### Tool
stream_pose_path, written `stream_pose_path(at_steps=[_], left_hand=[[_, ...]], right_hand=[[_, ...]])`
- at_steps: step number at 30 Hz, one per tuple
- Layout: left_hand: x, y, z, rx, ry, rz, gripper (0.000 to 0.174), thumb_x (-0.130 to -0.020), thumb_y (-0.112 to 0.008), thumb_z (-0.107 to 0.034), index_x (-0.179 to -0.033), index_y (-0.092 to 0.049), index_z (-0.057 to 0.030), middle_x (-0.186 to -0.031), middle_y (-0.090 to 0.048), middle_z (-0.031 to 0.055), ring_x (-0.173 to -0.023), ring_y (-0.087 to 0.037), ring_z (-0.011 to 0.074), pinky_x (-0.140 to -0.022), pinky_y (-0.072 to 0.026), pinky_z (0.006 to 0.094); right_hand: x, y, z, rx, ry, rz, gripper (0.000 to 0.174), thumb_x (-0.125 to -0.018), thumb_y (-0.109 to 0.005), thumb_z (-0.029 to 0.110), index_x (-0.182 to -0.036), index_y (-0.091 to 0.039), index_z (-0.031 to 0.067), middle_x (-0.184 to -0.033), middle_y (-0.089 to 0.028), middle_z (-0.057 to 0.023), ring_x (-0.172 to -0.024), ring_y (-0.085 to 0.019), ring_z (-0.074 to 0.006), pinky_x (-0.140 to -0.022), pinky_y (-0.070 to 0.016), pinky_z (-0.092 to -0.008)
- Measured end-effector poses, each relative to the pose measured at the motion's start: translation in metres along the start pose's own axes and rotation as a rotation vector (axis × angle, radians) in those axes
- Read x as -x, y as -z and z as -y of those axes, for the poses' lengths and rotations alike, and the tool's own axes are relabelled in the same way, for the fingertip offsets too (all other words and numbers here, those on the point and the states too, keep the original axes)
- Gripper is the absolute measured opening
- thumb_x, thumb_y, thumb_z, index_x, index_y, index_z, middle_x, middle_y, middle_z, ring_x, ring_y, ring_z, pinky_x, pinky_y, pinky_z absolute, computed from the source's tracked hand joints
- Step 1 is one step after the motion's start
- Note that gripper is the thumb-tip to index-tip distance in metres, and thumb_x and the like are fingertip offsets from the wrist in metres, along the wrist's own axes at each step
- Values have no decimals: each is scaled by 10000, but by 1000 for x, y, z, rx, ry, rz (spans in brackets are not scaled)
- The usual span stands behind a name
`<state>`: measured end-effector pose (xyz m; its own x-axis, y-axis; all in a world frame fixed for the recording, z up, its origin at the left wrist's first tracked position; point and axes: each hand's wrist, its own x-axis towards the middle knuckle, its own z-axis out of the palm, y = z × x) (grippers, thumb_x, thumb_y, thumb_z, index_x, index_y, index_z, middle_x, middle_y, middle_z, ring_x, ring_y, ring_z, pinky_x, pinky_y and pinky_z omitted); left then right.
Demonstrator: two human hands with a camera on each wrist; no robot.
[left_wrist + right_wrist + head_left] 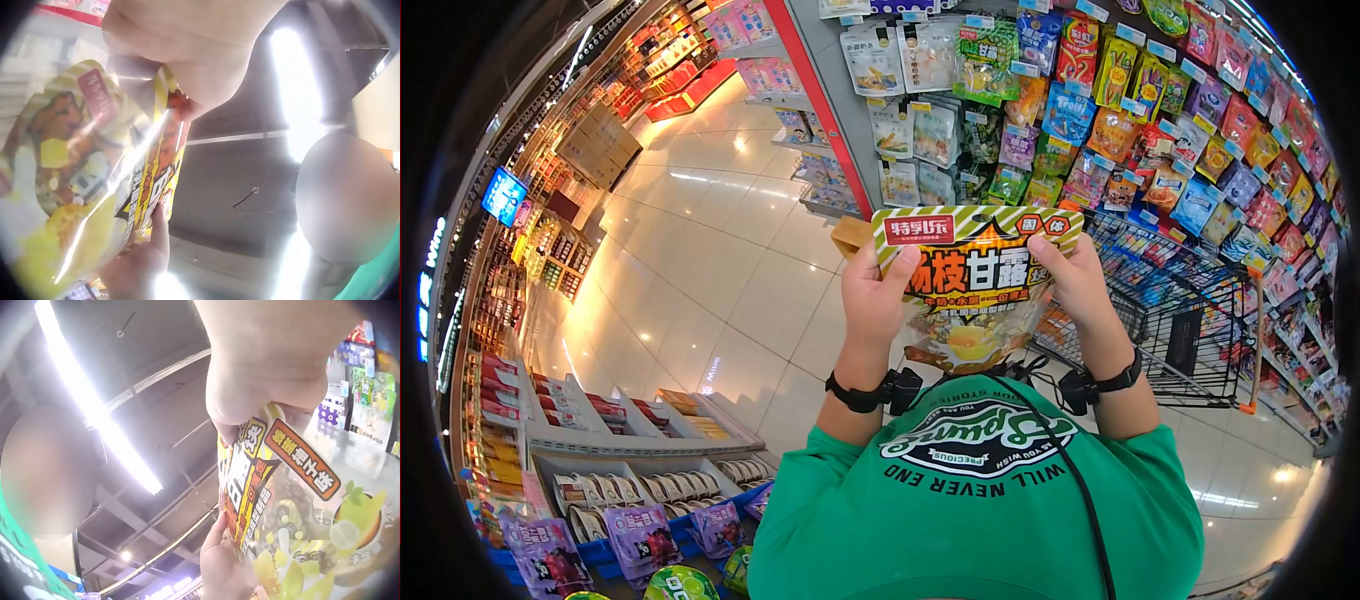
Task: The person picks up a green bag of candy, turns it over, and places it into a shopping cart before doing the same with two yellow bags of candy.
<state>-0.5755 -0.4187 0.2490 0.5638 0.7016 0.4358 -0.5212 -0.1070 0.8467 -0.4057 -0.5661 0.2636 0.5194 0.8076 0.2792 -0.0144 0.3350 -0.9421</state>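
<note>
A large snack pouch (pixel 970 290) with green-and-white stripes along its top and bold Chinese lettering is held up in front of the chest. My left hand (pixel 875 295) grips its left edge, thumb on the front and fingers behind. On the opposite edge my right hand (pixel 1075 275) holds it the same way, its thumb near the top corner. Yellow fruit pictures cover the lower front. In the left wrist view the pouch (pixel 69 162) shows a glossy broad side with a red label. The right wrist view shows an orange label on the pouch (pixel 294 500).
Ahead to the right, a wall of hanging candy bags (pixel 1115 130) fills the shelves. A black wire shopping cart (pixel 1190 330) with orange trim stands right of the pouch. Low bins with purple packets (pixel 640 540) lie at the lower left, beside a tiled aisle (pixel 710 230).
</note>
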Motion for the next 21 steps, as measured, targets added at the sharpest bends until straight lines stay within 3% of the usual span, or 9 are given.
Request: stream_pose_path(at_steps=[11,13,15,17,18,21], left_hand=[[-10,7,-6,105,76,16,222,-897,-534,-118,-1056,-594,26,-982,-629,50,-885,-560,88,-816,-429,241],[-13,5,-4,92,10,-16,227,-912,-517,-137,-1040,-597,33,-984,-627,54,-878,-560,88,-807,-432,237],[-19,6,-5,113,28,-108,228,-913,-515,-145,-1032,-594,33,-982,-628,59,-870,-572,97,-799,-444,243],[-29,9,-9,139,44,-209,230,-913,-513,-152,-1024,-590,34,-979,-629,65,-863,-584,107,-791,-455,249],[-34,12,-14,261,76,-251,228,-912,-513,-157,-1019,-585,32,-973,-630,70,-857,-596,118,-783,-469,258],[-48,19,-16,409,95,-317,233,-915,-501,-177,-1018,-565,23,-967,-634,82,-846,-620,143,-763,-499,285]], right_hand=[[-5,-8,15,-26,11,0,222,-866,-585,174,-989,-608,-8,-931,-641,-44,-828,-583,-94,-736,-465,-258],[-9,-10,16,-8,-18,2,245,-870,-580,192,-1009,-596,-8,-936,-636,-40,-840,-574,-92,-735,-466,-257],[-10,1,7,68,-14,50,278,-881,-566,225,-1031,-583,-7,-976,-623,-39,-844,-564,-91,-754,-459,-260],[-9,9,5,112,-243,234,313,-890,-551,249,-1069,-564,-8,-1026,-603,-45,-877,-550,-95,-783,-448,-264],[-9,14,4,320,-248,357,334,-895,-544,244,-1112,-542,-11,-1046,-593,-50,-901,-538,-96,-790,-445,-257],[2,5,-15,127,-230,414,343,-901,-534,236,-1135,-530,-15,-1030,-595,-50,-896,-529,-88,-773,-449,-245]])
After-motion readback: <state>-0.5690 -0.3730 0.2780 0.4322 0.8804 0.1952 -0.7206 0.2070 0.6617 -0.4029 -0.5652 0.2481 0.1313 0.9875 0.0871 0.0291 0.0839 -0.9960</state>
